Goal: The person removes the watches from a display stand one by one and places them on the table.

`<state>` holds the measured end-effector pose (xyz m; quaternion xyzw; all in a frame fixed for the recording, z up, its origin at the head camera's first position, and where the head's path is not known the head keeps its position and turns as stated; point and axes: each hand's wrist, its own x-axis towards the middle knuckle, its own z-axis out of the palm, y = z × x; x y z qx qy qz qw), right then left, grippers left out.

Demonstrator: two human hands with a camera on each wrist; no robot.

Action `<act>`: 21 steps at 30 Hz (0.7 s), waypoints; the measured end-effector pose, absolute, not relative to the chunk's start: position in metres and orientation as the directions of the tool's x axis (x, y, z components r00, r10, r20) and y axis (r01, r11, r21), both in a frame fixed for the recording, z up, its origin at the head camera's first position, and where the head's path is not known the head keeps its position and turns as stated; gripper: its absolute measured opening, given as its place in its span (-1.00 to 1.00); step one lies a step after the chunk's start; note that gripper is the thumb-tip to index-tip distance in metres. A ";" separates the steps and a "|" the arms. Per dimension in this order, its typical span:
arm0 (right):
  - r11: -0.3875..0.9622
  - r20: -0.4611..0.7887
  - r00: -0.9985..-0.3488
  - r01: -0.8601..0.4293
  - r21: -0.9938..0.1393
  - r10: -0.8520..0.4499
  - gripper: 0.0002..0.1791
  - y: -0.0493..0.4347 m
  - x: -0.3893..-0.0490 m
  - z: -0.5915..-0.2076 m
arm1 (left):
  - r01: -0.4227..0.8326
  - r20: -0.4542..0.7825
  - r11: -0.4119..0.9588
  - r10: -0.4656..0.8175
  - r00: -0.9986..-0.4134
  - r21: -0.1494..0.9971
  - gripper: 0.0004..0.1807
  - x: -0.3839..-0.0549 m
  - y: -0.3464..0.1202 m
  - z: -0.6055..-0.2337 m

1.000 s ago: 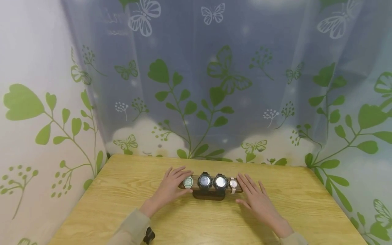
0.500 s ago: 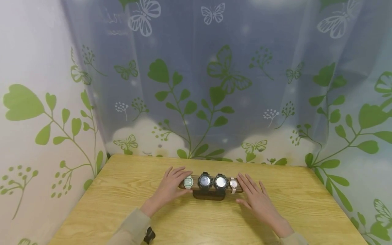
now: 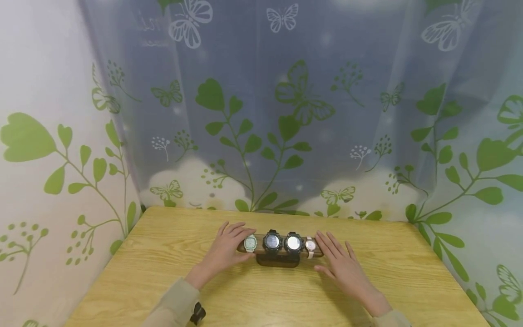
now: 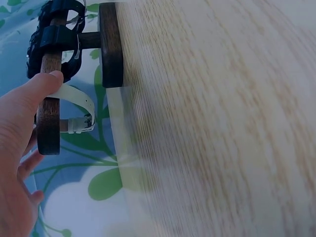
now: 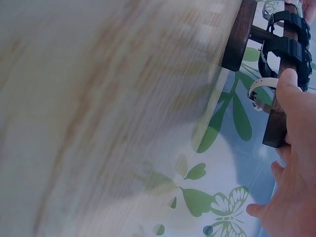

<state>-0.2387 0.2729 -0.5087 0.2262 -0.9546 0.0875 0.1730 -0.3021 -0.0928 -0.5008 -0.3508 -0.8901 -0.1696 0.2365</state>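
A dark wooden watch stand point(image 3: 278, 261) stands on the table, its crossbar raised on a post above the base. Along the bar, from left to right, sit a mint-green watch point(image 3: 250, 244), two black watches point(image 3: 293, 243) and a small white-strapped watch point(image 3: 310, 245). My left hand point(image 3: 222, 252) grips the bar's left end, with the thumb on the near side by the pale strap point(image 4: 79, 98) and fingers on the far side. My right hand point(image 3: 345, 269) holds the right end, thumb against the bar point(image 5: 276, 127) near the white strap point(image 5: 256, 95); its longer fingers lie fairly straight.
The light wooden table point(image 3: 163, 254) reaches back to a blue-grey curtain point(image 3: 261, 136) printed with leaves and butterflies. Similar printed cloth hangs at both sides. A small black object point(image 3: 198, 313) sits at the left sleeve.
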 end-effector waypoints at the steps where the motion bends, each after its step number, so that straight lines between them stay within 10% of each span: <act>1: 0.882 0.371 -0.837 -0.463 -0.088 -0.402 -0.07 0.273 -0.239 -0.509 | 0.706 0.544 0.697 0.545 -0.638 0.129 -0.26 -0.302 -0.093 -0.500; 21: 0.882 0.367 -0.842 -0.460 -0.103 -0.396 -0.04 0.272 -0.239 -0.509 | 0.706 0.550 0.692 0.534 -0.643 0.153 -0.29 -0.302 -0.117 -0.500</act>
